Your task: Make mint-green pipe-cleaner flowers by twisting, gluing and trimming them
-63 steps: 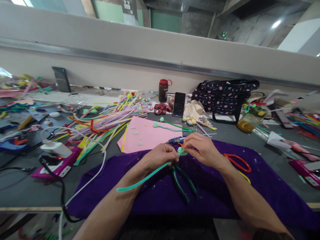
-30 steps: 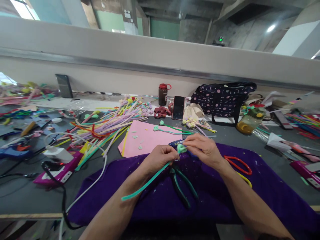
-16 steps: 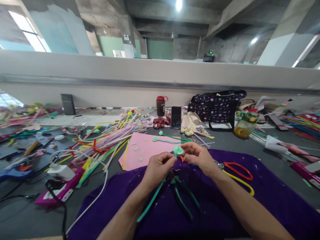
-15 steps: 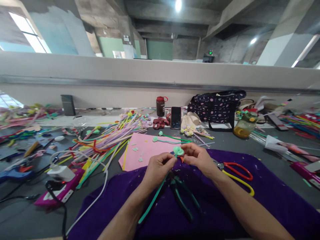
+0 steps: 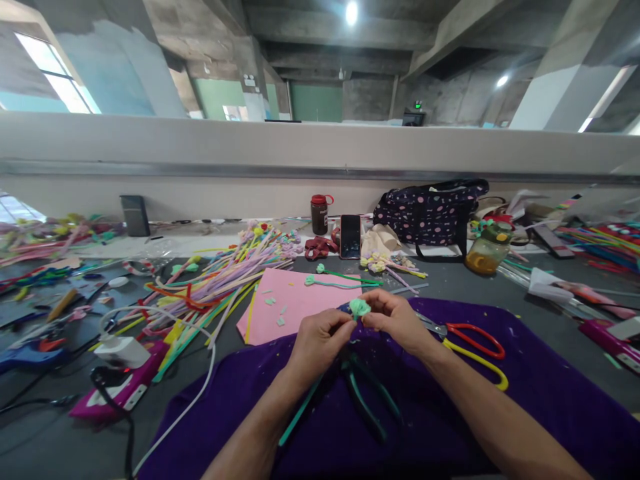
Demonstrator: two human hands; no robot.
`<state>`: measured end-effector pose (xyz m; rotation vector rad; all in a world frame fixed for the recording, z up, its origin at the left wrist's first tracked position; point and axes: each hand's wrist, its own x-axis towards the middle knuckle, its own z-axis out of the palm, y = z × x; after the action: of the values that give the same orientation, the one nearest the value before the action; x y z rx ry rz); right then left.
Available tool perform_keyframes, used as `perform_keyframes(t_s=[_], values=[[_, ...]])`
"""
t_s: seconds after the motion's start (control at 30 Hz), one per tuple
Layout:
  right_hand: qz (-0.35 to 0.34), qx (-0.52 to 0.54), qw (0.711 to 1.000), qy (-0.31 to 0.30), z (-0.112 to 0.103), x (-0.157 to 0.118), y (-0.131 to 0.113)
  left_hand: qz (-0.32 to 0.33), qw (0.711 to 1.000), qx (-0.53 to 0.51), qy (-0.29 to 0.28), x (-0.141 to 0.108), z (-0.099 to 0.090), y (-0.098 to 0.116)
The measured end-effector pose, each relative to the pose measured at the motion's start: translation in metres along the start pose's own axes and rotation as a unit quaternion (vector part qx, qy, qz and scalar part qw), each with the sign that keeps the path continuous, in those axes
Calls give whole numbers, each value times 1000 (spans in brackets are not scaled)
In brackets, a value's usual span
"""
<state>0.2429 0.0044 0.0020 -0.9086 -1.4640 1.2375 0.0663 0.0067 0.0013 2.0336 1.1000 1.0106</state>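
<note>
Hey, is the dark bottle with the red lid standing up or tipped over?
Upright. The dark bottle has its body vertical and its red lid at the top.

Pliers (image 5: 367,403) lie on the cloth (image 5: 225,393) below both hands; scissors (image 5: 473,340) right of the right hand (image 5: 395,319); phone (image 5: 350,237) beyond.

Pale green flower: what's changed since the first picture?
The pale green fuzzy flower has moved up, away from the pliers with dark green handles. Its green stem, which slanted out left, now hangs more steeply. The left hand still pinches just below the flower; the right hand stays at its edge. The pliers and pink sheet stayed put.
</note>
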Motion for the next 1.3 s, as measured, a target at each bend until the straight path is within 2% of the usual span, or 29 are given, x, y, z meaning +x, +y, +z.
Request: perform_keyframes(t_s=[0.3, 0.57, 0.7, 0.83, 0.97, 1.3], values=[[4, 1, 1000, -13, 0, 0, 4, 6, 1000, 16, 17, 0, 0, -3], [23, 16, 999, -19, 0, 0, 5, -51, 993, -82, 63, 3, -4, 0], [19, 20, 999, -25, 4, -1, 5, -84, 980, -176, 32, 3, -7, 1], [-15, 12, 999, 32, 7, -3, 3, -97, 973, -208, 14, 2, -8, -2], [-23, 17, 997, 73, 9, -5, -1, -91, 976, -197, 17, 2, -7, -1], [-31, 9, 997, 71, 10, -6, -2, -11, 998, -63, 30, 0, -6, 3]])
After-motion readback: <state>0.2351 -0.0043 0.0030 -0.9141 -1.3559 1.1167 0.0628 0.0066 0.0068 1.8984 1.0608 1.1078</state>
